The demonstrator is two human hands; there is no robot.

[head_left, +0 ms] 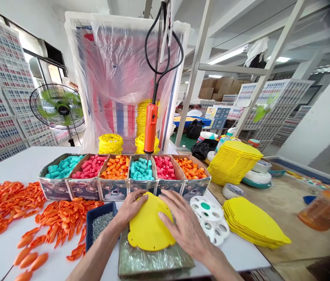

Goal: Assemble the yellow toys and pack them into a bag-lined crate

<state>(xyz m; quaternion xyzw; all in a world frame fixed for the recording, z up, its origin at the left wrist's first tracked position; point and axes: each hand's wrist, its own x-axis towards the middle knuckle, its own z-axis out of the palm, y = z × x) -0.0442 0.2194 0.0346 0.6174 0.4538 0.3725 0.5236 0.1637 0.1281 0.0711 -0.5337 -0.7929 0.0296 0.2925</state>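
A flat yellow plastic plate with a scalloped edge and small holes lies on a plastic-wrapped block in front of me. My left hand is closed on the plate's upper left edge, its thumb along the rim. My right hand is open, fingers stretched over the plate's right side. Above it hangs an orange electric screwdriver, bit pointing down, which neither hand touches. To the left sits a dark blue tray of small metal screws.
Behind the plate, a row of boxes holds teal, pink and orange plastic pieces. Orange parts are heaped on the left. White discs with holes and stacked yellow plates are on the right. A fan stands behind.
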